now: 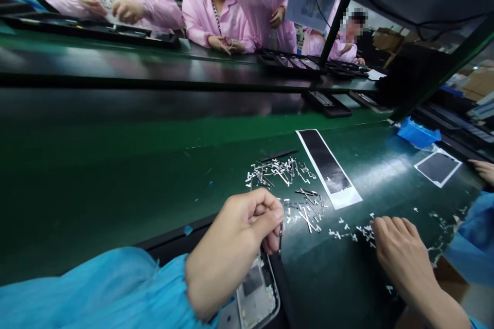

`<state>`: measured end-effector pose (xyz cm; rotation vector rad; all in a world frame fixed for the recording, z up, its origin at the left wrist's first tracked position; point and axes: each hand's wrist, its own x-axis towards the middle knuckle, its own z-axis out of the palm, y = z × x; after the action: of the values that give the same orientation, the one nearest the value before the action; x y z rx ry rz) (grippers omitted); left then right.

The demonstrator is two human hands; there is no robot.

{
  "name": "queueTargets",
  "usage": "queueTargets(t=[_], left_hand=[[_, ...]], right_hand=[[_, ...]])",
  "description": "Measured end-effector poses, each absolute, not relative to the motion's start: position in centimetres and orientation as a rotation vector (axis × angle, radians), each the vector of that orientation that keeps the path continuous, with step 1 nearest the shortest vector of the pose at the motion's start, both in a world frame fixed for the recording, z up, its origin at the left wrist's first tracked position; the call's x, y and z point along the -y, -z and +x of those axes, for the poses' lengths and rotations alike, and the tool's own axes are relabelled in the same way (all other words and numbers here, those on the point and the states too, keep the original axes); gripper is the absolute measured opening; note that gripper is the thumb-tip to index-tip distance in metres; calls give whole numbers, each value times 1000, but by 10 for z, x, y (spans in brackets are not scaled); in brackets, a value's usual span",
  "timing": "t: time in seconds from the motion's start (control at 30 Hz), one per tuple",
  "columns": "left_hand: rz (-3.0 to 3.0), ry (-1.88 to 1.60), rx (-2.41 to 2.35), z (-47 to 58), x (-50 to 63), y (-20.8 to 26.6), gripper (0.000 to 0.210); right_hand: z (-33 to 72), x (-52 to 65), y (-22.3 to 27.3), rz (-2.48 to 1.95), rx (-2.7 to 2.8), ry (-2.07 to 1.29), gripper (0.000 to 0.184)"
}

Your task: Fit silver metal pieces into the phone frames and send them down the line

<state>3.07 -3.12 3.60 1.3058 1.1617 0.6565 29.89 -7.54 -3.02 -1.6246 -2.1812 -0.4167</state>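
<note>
My left hand [254, 223] is closed, pinching a thin dark strip [281, 236] between thumb and fingers; the strip hangs down from the fingertips. Below that hand lies an opened silver phone housing [257, 293] in a black tray [283, 288], partly hidden by my wrist and sleeve. Beyond my left hand is a loose pile of thin metallic and dark strips [283, 170], with a smaller cluster of strips [309, 211] nearer. My right hand [401, 249] is over the table beside scattered small white tabs [365, 233]. Its fingers curl downward, and whatever they hold is hidden.
A long white-edged sheet with a black face [324, 159] lies past the strips. To the right are a squarer dark sheet [439, 167] and a blue bin [419, 133]. Co-workers in pink sit across the raised conveyor [154, 64]; another person's hand [482, 168] shows at right.
</note>
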Motion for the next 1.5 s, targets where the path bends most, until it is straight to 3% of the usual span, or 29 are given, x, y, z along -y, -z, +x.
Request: queueTargets(t=[0.07,0.17,0.23,0.3,0.53,0.7,0.87,1.07,1.3,1.5], left_hand=[[1322,-675,-1169,30,33,-38,19],[1451,-660,-1217,27,39,-41,24],[1651,-625,-1274,22,45,-43,25],[1889,-630,-1338,14,51,-44,26],[2012,-914,-1293,-16,59,-42,18],[2024,-960,-1322,-25,61,-29,14],[1977,-697,-1423,-22,58,-14,23],[2155,-345,-1470,-18,53,-1,28],[2528,-512,-1386,-22,55,6,26],[2498,-545,-1431,-18,57,10,35]], right_hand=[[288,76,24,-1593,2193,395,21],[243,72,5,-1455,2242,101,17],[206,65,-11,-1307,2133,-543,12],[177,57,-25,-1135,2102,-864,12],[143,51,-35,-964,1980,-1064,13],[138,57,-25,-976,2031,-929,14],[147,58,-6,-1030,2287,-137,20],[160,56,5,-1083,2306,-196,19],[161,63,10,-1022,2445,-188,23],[149,69,20,-849,2408,121,27]])
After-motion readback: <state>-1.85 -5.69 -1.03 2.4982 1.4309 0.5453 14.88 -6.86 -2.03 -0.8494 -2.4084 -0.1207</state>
